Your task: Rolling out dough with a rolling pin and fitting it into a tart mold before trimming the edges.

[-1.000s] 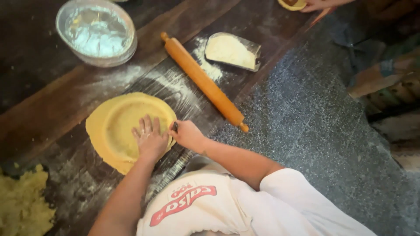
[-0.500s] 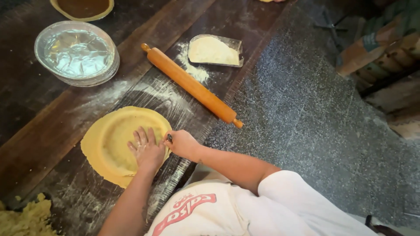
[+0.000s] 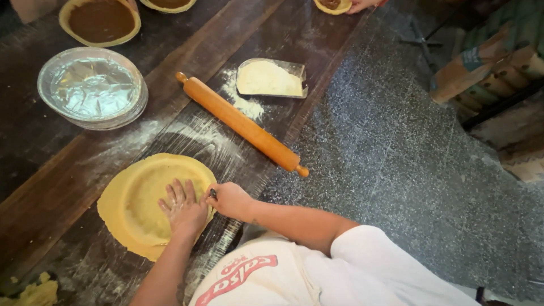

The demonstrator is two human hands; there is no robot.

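A yellow dough sheet (image 3: pixel 133 195) is draped over a round pan on the dark wooden table (image 3: pixel 51 170), its edge hanging past the rim. My left hand (image 3: pixel 182 207) lies flat inside it near the right side, fingers spread, pressing the dough. Just to the right, my right hand (image 3: pixel 229 199) is closed at the dough's right rim. A small dark tool (image 3: pixel 213 194) pokes out by the thumb, and I cannot make out what it is.
A wooden rolling pin (image 3: pixel 241 124) lies diagonally on the floured plastic wrap. Beyond it is a flour tray (image 3: pixel 269 79). Stacked foil pans (image 3: pixel 90 85) and a filled pie (image 3: pixel 101 20) sit far left. Dough scraps (image 3: pixel 34 292) lie near left. Another person's hand (image 3: pixel 362 4) works at the far edge. Speckled floor (image 3: pixel 396 170) lies right.
The view has tilted toward the far side of the table, bringing the filled pies into sight. Both hands stay at the dough's right rim, shifting only slightly.
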